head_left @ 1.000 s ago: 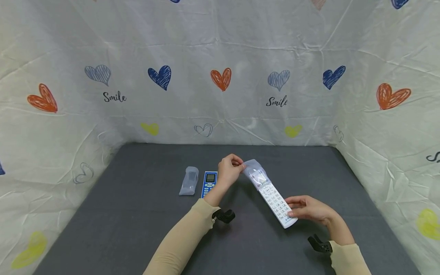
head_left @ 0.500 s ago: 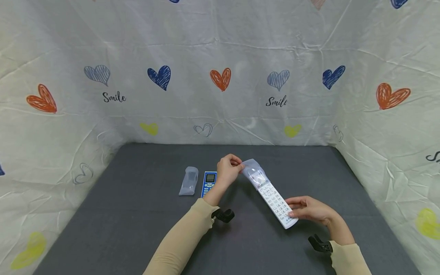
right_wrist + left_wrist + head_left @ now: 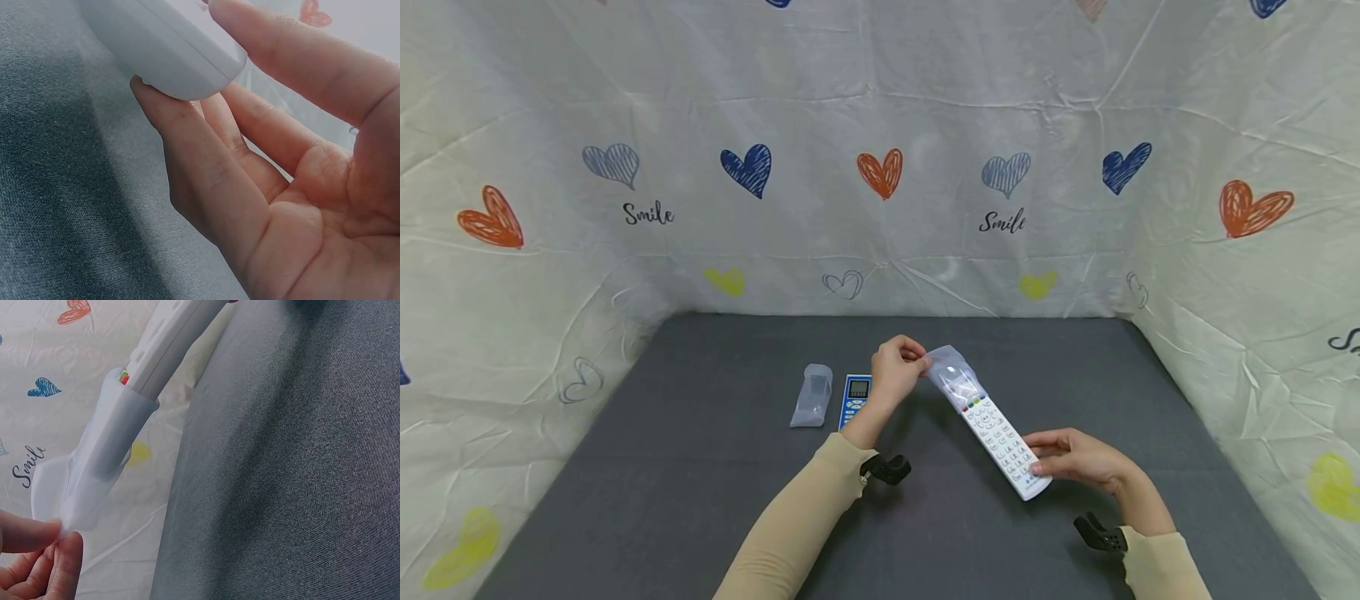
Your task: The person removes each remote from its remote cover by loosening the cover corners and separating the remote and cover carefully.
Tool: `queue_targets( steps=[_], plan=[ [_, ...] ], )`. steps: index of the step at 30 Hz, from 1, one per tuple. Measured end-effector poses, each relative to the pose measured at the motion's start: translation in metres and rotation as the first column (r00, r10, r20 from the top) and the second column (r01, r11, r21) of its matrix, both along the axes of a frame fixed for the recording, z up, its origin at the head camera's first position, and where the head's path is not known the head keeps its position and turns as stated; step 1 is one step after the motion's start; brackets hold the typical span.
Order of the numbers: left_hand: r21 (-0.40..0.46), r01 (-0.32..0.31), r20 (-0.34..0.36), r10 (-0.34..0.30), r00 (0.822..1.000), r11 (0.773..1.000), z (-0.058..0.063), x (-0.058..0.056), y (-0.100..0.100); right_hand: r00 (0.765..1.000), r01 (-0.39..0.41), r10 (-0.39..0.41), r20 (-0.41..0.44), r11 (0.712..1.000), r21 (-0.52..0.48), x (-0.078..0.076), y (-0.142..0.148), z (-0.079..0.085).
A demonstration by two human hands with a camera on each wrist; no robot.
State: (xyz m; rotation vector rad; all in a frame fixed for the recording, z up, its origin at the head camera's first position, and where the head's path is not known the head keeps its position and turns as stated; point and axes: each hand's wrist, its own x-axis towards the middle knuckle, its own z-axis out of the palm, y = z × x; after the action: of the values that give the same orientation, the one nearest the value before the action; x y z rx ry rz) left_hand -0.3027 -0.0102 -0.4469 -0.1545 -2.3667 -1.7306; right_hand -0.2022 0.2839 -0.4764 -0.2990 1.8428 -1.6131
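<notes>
A white remote control [image 3: 1003, 446] slants through the air above the table, its upper end inside a translucent plastic sleeve [image 3: 953, 375]. With thumb and fingers my left hand [image 3: 895, 371] pinches the sleeve's far corner; the left wrist view shows this pinch on the cover [image 3: 112, 434] up close. My right hand [image 3: 1078, 457] grips the remote's lower end, thumb on the button face and fingers beneath, as the right wrist view of the remote [image 3: 181, 47] confirms. Red, green and yellow buttons show at the sleeve's mouth.
Left of my left hand lies a blue remote control [image 3: 856, 398], partly hidden by my wrist. Beside it rests another translucent sleeve [image 3: 812, 398]. The dark grey table [image 3: 700, 467] meets a white, heart-printed curtain [image 3: 925, 208] at the back and sides.
The sleeve has slid slightly up along the white remote toward its far end, baring the coloured buttons. Both hands have barely moved.
</notes>
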Motion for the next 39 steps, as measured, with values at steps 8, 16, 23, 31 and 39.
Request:
queue_targets(
  steps=[8,16,23,31,39],
  plan=[
    [0.002,0.004,0.001,-0.004,1.0,1.0,0.0,0.0,-0.003,1.0,0.011,-0.011,0.002,1.0,0.006,0.001,0.0,0.0],
    [0.018,0.005,0.008,-0.005,1.0,1.0,0.001,-0.001,-0.005,1.0,0.008,-0.008,0.012,1.0,-0.003,0.001,0.001,-0.001],
    [0.021,0.0,0.008,0.0,1.0,1.0,0.002,-0.001,-0.007,1.0,0.01,-0.01,0.016,1.0,0.008,0.002,0.003,-0.001],
    [0.005,-0.013,0.009,0.013,1.0,1.0,0.001,-0.001,-0.008,1.0,0.001,-0.001,0.021,1.0,0.003,0.004,0.004,-0.004],
    [-0.023,-0.015,0.005,0.015,1.0,1.0,0.001,-0.002,-0.011,0.999,0.014,-0.013,0.038,1.0,-0.006,0.006,0.005,-0.006]
  ],
)
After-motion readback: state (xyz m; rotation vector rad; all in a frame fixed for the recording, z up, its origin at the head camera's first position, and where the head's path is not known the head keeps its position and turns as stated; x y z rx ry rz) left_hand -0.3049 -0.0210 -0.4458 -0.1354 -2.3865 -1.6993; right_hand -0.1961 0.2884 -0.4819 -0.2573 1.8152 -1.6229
